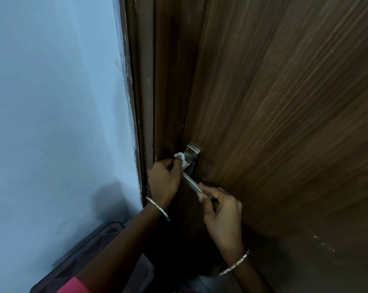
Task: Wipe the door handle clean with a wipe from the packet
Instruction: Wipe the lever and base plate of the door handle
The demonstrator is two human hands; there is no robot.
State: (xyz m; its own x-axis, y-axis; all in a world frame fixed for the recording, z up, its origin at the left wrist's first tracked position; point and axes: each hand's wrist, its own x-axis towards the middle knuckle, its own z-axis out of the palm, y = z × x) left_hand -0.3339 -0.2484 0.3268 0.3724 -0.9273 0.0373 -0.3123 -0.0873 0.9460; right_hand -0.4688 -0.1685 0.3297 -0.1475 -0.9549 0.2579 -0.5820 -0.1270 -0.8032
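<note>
A silver lever door handle (191, 182) with a metal backplate (192, 154) is fixed on the brown wooden door (284, 123). My left hand (164, 180) pinches a small crumpled white wipe (180, 157) and presses it against the backplate where the lever joins. My right hand (219, 210) grips the free end of the lever between thumb and fingers. Both wrists wear a thin bracelet. The wipe packet is not in view.
A dark brown door frame (145, 102) runs up on the left of the door, beside a pale blue wall (51, 102). A dark mat or tray (90, 250) lies on the floor at the bottom left.
</note>
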